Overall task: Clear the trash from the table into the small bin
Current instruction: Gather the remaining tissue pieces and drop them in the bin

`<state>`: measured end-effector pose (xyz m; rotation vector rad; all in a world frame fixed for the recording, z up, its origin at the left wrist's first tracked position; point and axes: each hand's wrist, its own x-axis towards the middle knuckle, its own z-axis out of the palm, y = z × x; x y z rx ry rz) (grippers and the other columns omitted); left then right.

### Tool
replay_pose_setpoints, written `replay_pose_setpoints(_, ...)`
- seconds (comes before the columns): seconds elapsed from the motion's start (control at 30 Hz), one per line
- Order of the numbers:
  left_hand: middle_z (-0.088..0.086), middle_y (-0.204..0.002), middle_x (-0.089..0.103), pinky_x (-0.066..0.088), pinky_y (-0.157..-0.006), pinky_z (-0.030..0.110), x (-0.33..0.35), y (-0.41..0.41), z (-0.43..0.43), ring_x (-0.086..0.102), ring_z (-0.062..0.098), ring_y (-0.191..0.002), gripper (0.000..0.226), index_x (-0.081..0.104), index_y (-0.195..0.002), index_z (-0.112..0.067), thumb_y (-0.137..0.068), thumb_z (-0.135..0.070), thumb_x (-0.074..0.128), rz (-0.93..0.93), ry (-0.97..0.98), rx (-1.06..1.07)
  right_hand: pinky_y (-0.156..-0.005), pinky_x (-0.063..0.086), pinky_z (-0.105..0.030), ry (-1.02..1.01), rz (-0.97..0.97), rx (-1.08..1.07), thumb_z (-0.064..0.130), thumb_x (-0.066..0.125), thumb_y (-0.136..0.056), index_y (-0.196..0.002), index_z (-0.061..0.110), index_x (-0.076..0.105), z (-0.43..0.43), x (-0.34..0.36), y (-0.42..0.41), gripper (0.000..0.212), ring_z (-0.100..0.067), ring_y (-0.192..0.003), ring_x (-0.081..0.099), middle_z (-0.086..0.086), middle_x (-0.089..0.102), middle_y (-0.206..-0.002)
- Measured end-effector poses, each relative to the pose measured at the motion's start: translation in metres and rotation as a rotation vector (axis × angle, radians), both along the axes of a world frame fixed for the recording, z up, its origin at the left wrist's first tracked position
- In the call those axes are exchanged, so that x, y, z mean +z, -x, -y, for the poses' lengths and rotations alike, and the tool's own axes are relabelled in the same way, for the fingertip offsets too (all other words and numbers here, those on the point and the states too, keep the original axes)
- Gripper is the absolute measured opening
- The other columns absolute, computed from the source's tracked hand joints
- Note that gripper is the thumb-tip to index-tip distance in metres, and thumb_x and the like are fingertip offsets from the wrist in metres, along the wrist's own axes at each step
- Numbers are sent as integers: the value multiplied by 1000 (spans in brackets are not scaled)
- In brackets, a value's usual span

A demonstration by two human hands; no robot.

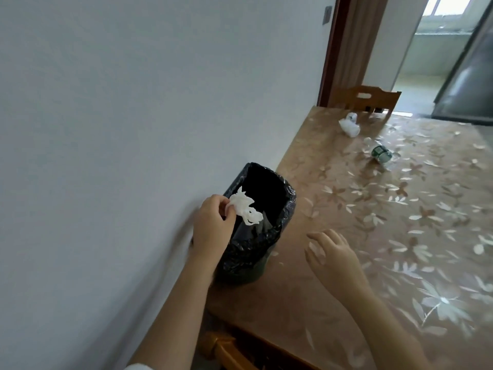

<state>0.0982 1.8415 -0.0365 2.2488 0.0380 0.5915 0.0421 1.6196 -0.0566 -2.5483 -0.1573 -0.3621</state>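
Our left hand (212, 222) pinches the crumpled tissue (244, 208) directly over the small bin (286, 206); our right hand (333, 253) hovers beside it, fingers relaxed apart.

A plain white wall (133, 89) runs beside the table (333, 303) (glossy floral cover). A wooden chair (368, 98) stands at its far end, and daylight comes through a window (448, 6) beyond.

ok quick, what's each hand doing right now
Left hand: pinching a crumpled white tissue above the small bin.
Right hand: open, holding nothing.
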Motion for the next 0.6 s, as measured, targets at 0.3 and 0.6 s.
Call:
replay_pose_setpoints(0.3,14,-97,61,43,-78,27,-12,14,29,56,26,-91,20,60,-96,-3,-84,-18,55,193,-256,-167,-79,48,-35,1,-28,-178,6,66,-77,-107,10,62,20,-17,33,31,-27,-95,60,-7,66,-104)
replay_pose_setpoints(0.6,9,-98,64,51,-78,37,-58,83,105,59,25,-92,25,64,-98,-8,-75,-17,67,44,-386,-609,-87,47,-40,60,-117,-448,8,67,-76,-106,7,62,48,-34,94,30,-29,-101,60,-10,66,-109)
